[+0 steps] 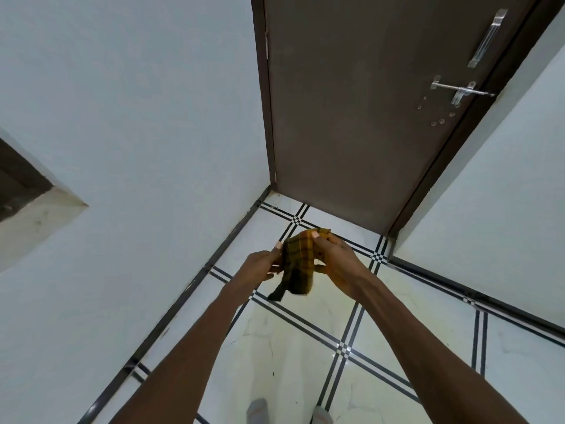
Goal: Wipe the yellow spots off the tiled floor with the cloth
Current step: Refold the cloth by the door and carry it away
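A yellow-brown checked cloth (pixel 298 264) hangs in the air between both hands, above the floor. My left hand (pixel 263 264) pinches its left edge, and my right hand (pixel 336 261) grips its top right part with the thumb over the fabric. A dark corner of the cloth dangles below. The tiled floor (pixel 397 316) is white and glossy with black double lines. A faint yellowish tint shows on the tile just under the cloth, but I cannot make out distinct spots.
A brown door (pixel 351 117) with a metal handle and latch stands closed straight ahead. White walls (pixel 137 133) close in on the left and right. A dark skirting strip runs along the wall bases. My feet (pixel 256 408) show at the bottom edge.
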`<action>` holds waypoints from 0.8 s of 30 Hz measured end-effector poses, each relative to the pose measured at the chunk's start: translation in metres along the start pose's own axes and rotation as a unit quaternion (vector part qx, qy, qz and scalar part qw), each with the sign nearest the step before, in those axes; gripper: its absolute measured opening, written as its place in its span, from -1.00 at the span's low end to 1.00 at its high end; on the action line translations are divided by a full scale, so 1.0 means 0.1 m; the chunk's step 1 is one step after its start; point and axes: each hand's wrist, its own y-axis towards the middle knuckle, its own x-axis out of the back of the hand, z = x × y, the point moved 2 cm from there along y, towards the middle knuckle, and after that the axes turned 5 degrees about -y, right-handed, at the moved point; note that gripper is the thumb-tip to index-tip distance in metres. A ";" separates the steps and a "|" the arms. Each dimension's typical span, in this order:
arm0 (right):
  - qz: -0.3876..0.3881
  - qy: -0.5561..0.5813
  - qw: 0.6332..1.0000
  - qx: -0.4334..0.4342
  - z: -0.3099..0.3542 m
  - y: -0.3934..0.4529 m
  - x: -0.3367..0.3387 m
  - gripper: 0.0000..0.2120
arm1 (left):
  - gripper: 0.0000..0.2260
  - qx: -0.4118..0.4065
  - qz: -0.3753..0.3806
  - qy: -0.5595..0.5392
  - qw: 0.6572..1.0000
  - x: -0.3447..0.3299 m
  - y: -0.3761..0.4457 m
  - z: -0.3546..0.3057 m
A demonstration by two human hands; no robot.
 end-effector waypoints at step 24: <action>-0.122 -0.119 0.985 -0.016 0.26 0.00 0.23 -0.80 | -0.86 -0.064 0.031 -0.159 0.985 0.06 0.27 -0.41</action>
